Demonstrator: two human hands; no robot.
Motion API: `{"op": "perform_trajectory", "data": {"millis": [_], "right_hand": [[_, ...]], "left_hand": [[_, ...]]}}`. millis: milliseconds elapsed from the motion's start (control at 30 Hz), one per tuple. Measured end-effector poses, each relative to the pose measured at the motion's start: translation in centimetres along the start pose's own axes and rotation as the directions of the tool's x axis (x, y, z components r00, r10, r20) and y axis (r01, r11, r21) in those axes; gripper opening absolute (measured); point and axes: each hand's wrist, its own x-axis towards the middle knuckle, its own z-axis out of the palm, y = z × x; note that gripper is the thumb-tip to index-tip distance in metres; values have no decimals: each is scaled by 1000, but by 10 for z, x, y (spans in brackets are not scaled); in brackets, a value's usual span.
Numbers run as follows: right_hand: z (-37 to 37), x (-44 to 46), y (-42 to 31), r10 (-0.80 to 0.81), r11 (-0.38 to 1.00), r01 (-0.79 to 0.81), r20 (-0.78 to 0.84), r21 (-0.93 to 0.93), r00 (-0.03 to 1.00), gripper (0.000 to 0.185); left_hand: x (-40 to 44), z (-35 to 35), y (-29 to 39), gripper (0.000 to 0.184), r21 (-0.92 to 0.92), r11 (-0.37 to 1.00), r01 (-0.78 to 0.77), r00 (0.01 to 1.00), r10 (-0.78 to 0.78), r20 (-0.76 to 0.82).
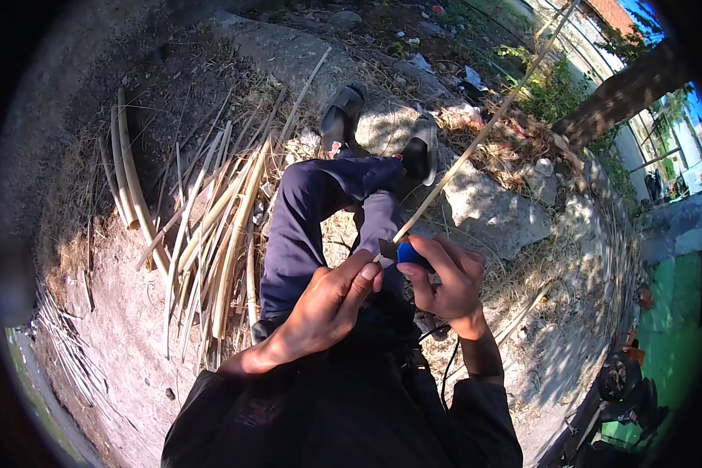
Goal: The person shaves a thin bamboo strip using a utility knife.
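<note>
A long, pale bamboo strip (pixel 476 148) slants from my lap up to the upper right. Its near end is pinched between the thumb and fingers of my left hand (pixel 327 304). My right hand (pixel 448 277) grips a small knife (pixel 406 253) by what looks like a blue handle. The dark, short blade (pixel 388 249) lies against the strip just beyond my left thumb. Both hands are close together above my thighs. The fingers of my right hand hide part of the handle.
Split bamboo strips (pixel 230 249) lie piled on the ground at my left, with thicker pieces (pixel 129 171) behind them. Rocks (pixel 491 214) and dry grass surround my shoes (pixel 421 152). A tree trunk (pixel 632 97) leans at the upper right. More thin strips (pixel 74 347) lie at the lower left.
</note>
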Motion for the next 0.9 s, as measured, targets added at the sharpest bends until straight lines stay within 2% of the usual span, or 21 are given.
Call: {"op": "perform_trajectory", "data": {"millis": [100, 200, 267, 367, 433, 500, 533, 567, 600, 667, 700, 733, 800, 833, 867, 900], "right_hand": [[2, 3, 3, -27, 999, 26, -16, -43, 1000, 32], [1, 6, 3, -31, 997, 30, -10, -73, 999, 31], [0, 10, 1, 12, 997, -12, 7, -79, 1000, 28], [2, 10, 3, 45, 996, -42, 33, -78, 998, 27], [6, 15, 16, 49, 982, -76, -157, -171, 986, 26], [-27, 28, 71, 326, 888, -415, -364, -200, 872, 28], [-43, 25, 92, 366, 874, -456, -386, -171, 847, 31], [-51, 22, 93, 403, 889, -454, -371, -60, 837, 31], [-49, 20, 89, 403, 891, -451, -363, -55, 840, 31], [-44, 9, 75, 446, 895, -401, -328, 197, 833, 29], [-41, 8, 63, 475, 871, -398, -284, 287, 833, 29], [-37, 7, 53, 475, 870, -398, -282, 289, 833, 29], [-29, 9, 39, 590, 713, -414, -165, 566, 790, 33], [-28, 10, 31, 579, 708, -434, -107, 557, 808, 36], [-24, 10, 28, 582, 707, -432, -115, 559, 805, 36], [-21, 10, 25, 545, 695, -413, -56, 588, 836, 38]], "left_hand": [[1, 0, -1, 29, 74, 996, -39, 997, 43, -56], [3, -2, -1, 29, 86, 996, -6, 998, 12, -62], [4, -3, -6, 29, 65, 995, 75, 996, -72, -59], [7, -4, -3, 29, 69, 994, 89, 994, -84, -77], [1, -6, -1, 30, 77, 995, 64, 996, -59, -59], [-11, -5, -7, 31, 77, 996, 34, 999, -31, -35], [-18, -4, -18, 33, 72, 997, 3, 999, 0, -37], [-22, -6, -25, 34, 70, 997, -26, 999, 30, -46], [-19, -11, -25, 34, 70, 997, -21, 998, 25, -55], [-8, -21, -26, 37, -124, 972, 200, 978, -205, -27], [-4, -22, -28, 39, -181, 954, 239, 969, -245, -10], [-3, -23, -29, 39, -181, 954, 241, 969, -247, -13], [1, -28, -28, 41, -311, 911, 272, 961, -240, 136], [2, -29, -22, 43, -383, 849, 364, 929, -306, 206], [3, -27, -21, 43, -376, 851, 366, 928, -306, 211], [3, -25, -20, 43, -393, 840, 375, 925, -310, 221]]}}
